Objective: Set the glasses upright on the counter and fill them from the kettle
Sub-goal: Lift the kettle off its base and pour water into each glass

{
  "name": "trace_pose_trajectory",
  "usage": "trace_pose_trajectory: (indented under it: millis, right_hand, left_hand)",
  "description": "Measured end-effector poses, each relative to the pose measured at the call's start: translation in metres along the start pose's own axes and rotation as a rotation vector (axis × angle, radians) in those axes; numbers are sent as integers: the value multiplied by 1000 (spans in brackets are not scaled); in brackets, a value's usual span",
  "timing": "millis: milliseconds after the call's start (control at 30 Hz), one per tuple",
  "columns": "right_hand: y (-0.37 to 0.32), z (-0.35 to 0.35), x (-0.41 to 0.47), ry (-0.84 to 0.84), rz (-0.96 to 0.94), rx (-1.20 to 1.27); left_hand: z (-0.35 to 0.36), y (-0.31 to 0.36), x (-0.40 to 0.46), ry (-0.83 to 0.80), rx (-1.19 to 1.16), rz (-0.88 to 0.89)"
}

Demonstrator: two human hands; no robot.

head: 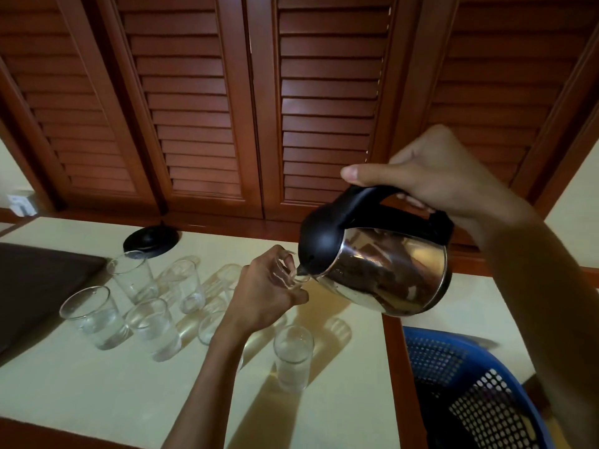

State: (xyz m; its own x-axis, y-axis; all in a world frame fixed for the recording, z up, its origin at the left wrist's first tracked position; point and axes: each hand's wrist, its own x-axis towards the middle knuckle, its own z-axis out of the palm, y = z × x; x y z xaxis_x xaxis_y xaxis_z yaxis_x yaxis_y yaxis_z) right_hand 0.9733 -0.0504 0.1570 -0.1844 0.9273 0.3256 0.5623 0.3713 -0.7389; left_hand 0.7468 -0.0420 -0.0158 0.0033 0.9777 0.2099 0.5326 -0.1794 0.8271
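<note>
My right hand (434, 176) grips the black handle of a steel kettle (385, 270), tilted with its spout down to the left. The spout sits at the rim of a clear glass (299, 280) that my left hand (265, 290) holds around its side, above the cream counter (97, 384). Most of that glass is hidden by my fingers. Several other clear glasses stand upright on the counter: one nearest me (293, 361), one at the left (94, 317), one beside it (154, 328), two farther back (134, 275) (188, 285). They hold water.
The kettle's black base (150, 239) lies at the back of the counter by the louvred wooden doors. A dark tray (35, 280) covers the counter's left end. A blue perforated basket (479, 390) sits low at the right, past the wooden counter edge.
</note>
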Motion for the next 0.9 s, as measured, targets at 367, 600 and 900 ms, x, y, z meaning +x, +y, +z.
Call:
trace_pose_trajectory:
  millis: [367, 600, 900]
  right_hand:
    - [-28, -9, 18, -47, -4, -156]
    - [-42, -19, 22, -38, 8, -200]
    - [-51, -28, 24, 2, 42, -252]
  left_hand:
    - [7, -12, 0, -67, -99, -32]
    - [11, -17, 0, -74, -128, -73]
    - [11, -16, 0, -48, -151, -106]
